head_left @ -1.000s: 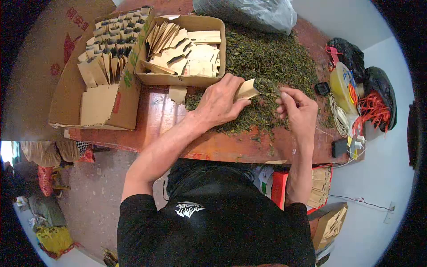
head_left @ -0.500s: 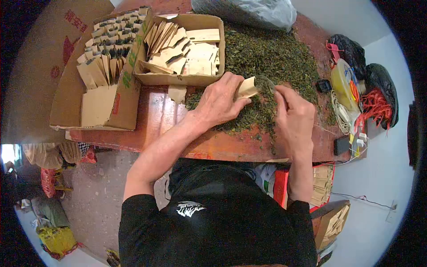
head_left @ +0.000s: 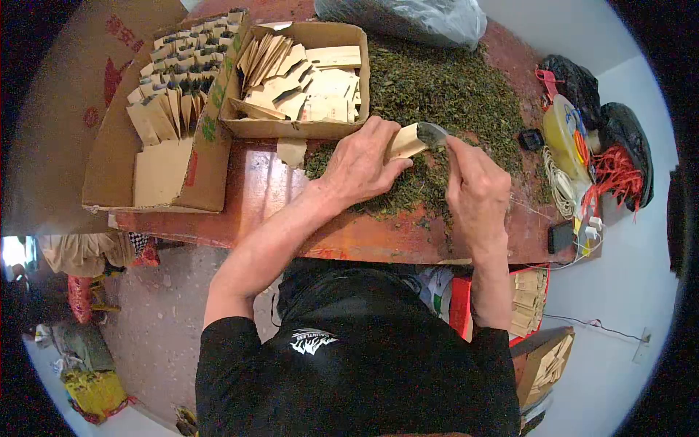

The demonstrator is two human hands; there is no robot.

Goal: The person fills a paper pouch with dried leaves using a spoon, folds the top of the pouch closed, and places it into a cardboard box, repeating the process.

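Note:
In front of me, my left hand (head_left: 362, 164) grips a small tan paper packet (head_left: 405, 143), tilted with its mouth toward the right. My right hand (head_left: 477, 175) pinches a clear, curved plastic scoop (head_left: 432, 134), whose end meets the packet's mouth. How far the scoop reaches into the packet is hidden. Under and behind both hands spreads a thick layer of dried dark green leaves (head_left: 451, 80).
A small cardboard box (head_left: 291, 130) holds loose paper packets. Left of it, a long carton (head_left: 156, 204) contains rows of standing packets with dark tops. Plastic bags (head_left: 408, 18), cords (head_left: 559, 182) and red strings (head_left: 619, 167) lie around the reddish table (head_left: 269, 226).
The scoop showed dark leaf bits earlier and now looks mostly see-through. My right hand has shifted slightly left and up toward the packet; my left hand has stayed nearly still.

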